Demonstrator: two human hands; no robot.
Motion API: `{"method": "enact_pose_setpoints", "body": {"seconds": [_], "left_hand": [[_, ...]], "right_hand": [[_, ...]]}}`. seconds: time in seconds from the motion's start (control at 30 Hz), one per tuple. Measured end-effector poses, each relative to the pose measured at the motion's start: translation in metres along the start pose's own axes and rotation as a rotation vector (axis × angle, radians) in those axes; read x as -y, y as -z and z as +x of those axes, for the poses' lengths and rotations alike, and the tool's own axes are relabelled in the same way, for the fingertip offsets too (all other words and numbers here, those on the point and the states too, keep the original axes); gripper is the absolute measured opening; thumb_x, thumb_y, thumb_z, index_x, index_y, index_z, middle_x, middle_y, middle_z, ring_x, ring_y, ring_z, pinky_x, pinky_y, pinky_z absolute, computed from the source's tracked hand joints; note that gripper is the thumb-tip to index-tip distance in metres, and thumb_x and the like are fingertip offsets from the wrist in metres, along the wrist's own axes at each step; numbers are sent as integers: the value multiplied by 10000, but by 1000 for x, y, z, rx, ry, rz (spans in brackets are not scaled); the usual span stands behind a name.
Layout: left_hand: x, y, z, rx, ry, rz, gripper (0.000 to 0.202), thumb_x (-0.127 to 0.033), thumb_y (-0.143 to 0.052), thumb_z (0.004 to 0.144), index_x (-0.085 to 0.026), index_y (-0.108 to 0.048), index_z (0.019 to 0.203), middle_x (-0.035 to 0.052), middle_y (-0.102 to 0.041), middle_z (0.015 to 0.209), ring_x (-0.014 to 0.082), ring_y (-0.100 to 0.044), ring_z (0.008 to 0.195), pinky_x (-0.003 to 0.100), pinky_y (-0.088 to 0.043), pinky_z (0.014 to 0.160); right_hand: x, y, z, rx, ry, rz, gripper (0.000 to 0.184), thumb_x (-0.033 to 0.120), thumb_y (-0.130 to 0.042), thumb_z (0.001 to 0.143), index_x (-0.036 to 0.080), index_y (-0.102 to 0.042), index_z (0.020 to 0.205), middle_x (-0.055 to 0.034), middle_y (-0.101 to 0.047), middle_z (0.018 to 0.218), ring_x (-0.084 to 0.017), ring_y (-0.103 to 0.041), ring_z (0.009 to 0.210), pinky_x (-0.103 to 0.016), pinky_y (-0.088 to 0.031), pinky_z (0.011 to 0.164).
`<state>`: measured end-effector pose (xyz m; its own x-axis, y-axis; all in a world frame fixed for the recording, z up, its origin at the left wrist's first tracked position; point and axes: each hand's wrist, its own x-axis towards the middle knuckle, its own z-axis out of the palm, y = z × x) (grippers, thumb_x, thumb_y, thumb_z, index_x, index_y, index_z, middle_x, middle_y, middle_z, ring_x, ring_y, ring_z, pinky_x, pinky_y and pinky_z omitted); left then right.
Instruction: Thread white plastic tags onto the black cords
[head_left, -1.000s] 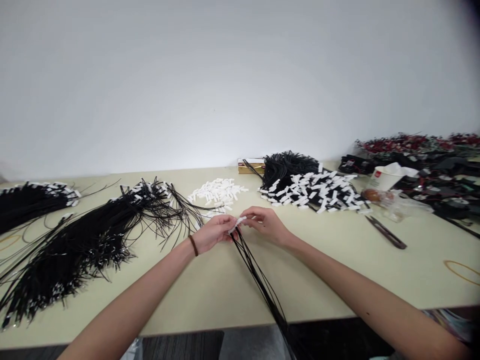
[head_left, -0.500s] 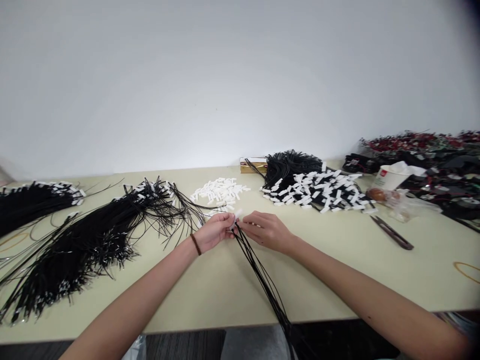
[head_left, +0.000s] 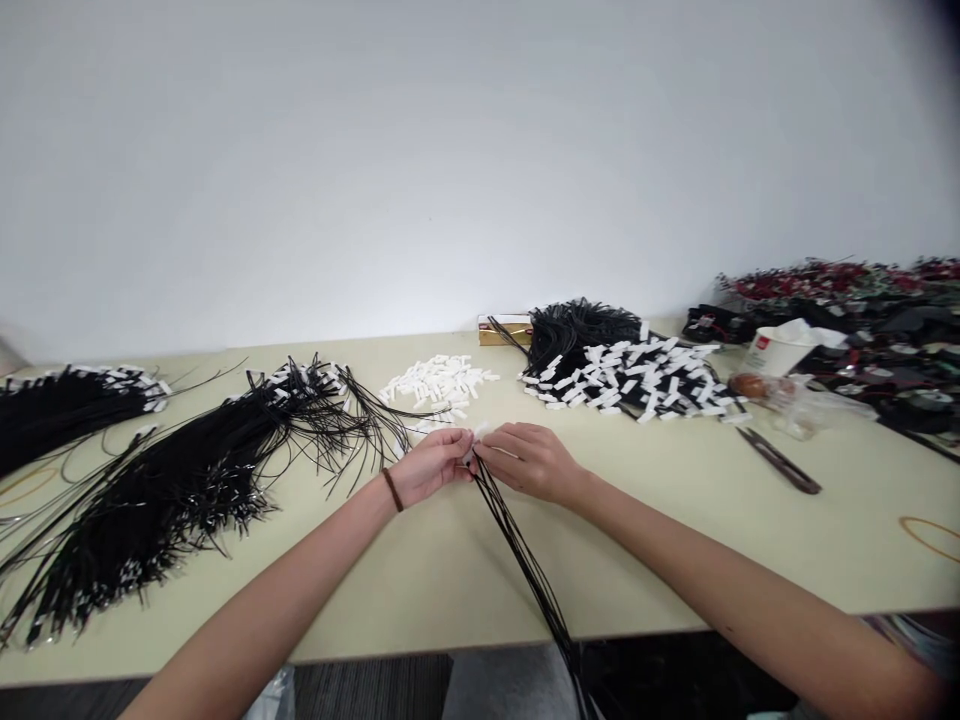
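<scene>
My left hand (head_left: 437,462) is closed, pinching a white connector housing (head_left: 469,458) at the top of several thin black wires (head_left: 517,540). From there the wires run down over the table's front edge towards my lap. Close against it, my right hand (head_left: 531,462) has its fingers bent and pressed together at the wire ends; its fingertips are partly hidden, and what exactly they pinch is too small to make out. Just behind both hands lies a heap of loose white connector housings (head_left: 439,382).
Black wire bundles (head_left: 180,490) cover the left side. Wires with white connectors (head_left: 652,380) are piled at back right, before a small gold box (head_left: 506,331). Further right are thread snips (head_left: 780,460), a paper cup (head_left: 780,350), a plastic bag (head_left: 817,400) and a rubber band (head_left: 930,537).
My right hand has shifted slightly left, so its fingertips now meet the left hand's at the connector. The left hand has hardly moved.
</scene>
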<state>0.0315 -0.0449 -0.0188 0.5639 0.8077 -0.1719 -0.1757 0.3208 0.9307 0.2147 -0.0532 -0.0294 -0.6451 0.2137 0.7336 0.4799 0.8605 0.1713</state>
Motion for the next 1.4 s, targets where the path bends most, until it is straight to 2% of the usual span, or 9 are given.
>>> {"method": "enact_pose_setpoints", "body": {"seconds": [0.13,0.27,0.37,0.47,0.6,0.93,1.07,1.23,1.4], "left_hand": [[-3,0,-1,-15,-13,-30,276,-357,-683,684,-118,-548,714,-4,-527,606,69,-488,532,194,-367,498],[-6,1,-1,-63,-20,-56,252,-332,-676,696,-108,-571,745,17,-566,701,54,-480,529,187,-360,483],[-7,-2,-2,-102,-26,-78,237,-323,-666,708,-108,-570,733,11,-552,687,47,-465,521,176,-359,480],[-8,-7,-4,-116,-33,-72,233,-325,-654,720,-110,-565,735,10,-544,677,45,-458,519,172,-370,494],[-7,-11,-5,-131,-62,-54,237,-334,-642,729,-113,-560,730,15,-547,690,53,-470,542,176,-385,515],[-9,-7,-4,-189,-119,-128,255,-338,-682,684,-121,-560,739,-1,-544,727,29,-401,506,163,-342,480],[-9,-11,-5,-153,-139,-125,270,-343,-691,672,-120,-552,738,-6,-527,720,26,-374,496,173,-334,488],[-10,-15,-8,-50,-146,-150,277,-332,-694,668,-128,-515,725,-24,-473,670,24,-335,486,168,-317,495],[-11,-14,-8,-21,-135,-124,294,-343,-689,672,-135,-486,712,-35,-422,638,29,-317,491,170,-320,515]], "right_hand": [[10,5,8,-151,-224,262,175,194,-451,868,219,-583,981,-64,-640,901,-150,-596,839,-283,-495,723],[14,16,21,-305,-630,601,166,265,-443,882,205,-595,912,-56,-643,903,-151,-606,857,-315,-504,799],[5,22,25,-500,-878,924,181,351,-461,868,195,-552,850,-36,-614,837,-148,-613,804,-351,-522,797],[-10,27,23,-631,-986,1134,178,371,-516,831,196,-512,796,0,-560,764,-127,-597,726,-362,-531,771],[-23,35,21,-679,-1021,1222,181,363,-562,805,192,-524,757,14,-542,739,-107,-583,688,-327,-528,750],[-26,55,28,-863,-956,1215,241,396,-668,718,176,-572,732,10,-567,708,-117,-591,691,-287,-529,700],[-35,60,25,-961,-953,1265,249,371,-687,710,179,-531,674,41,-500,639,-73,-531,613,-229,-507,643],[-46,64,20,-987,-983,1360,266,367,-674,730,177,-500,662,55,-448,616,-47,-475,561,-174,-459,569],[-50,66,18,-1011,-995,1320,239,375,-637,767,177,-521,699,53,-443,624,-47,-467,558,-178,-447,563]]}}
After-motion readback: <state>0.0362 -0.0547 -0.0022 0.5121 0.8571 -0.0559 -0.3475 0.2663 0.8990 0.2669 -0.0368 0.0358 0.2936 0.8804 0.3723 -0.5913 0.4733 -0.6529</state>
